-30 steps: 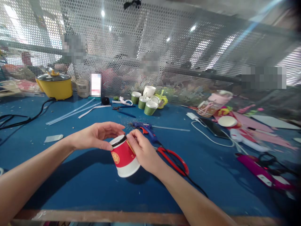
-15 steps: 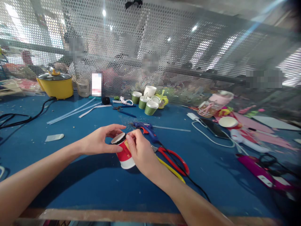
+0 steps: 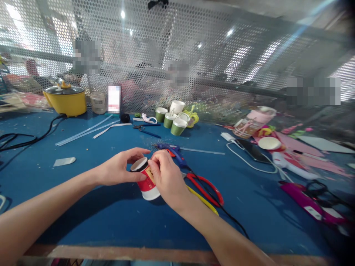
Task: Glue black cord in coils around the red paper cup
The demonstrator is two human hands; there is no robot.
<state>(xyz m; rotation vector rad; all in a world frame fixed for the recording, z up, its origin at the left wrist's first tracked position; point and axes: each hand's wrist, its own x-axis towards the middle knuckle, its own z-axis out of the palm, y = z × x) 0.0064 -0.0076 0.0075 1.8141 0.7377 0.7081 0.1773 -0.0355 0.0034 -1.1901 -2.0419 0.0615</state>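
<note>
A small paper cup [image 3: 146, 183], red with a white band and a black strip around its rim, stands tilted between my hands near the middle of the blue table. My left hand [image 3: 119, 168] curves around its left side, thumb on the red wrap and fingers behind the rim. On the other side, my right hand [image 3: 168, 175] pinches the cup at its upper edge, fingertips by the black strip. Its far side is hidden behind my fingers. Just beyond my right hand lies a blue glue gun [image 3: 174, 150] with a glue stick in its back.
Scissors with red and yellow handles [image 3: 203, 188] lie under my right forearm. Small green-and-white cups [image 3: 179, 125], pliers [image 3: 146, 129] and clear glue sticks [image 3: 83, 131] lie farther back. A yellow pot [image 3: 66, 101] stands back left; a phone [image 3: 252, 150] and purple power strip [image 3: 310, 203] are right.
The cup has turned slightly, with more of its yellow label showing. Both hands have shifted only a little and keep their hold.
</note>
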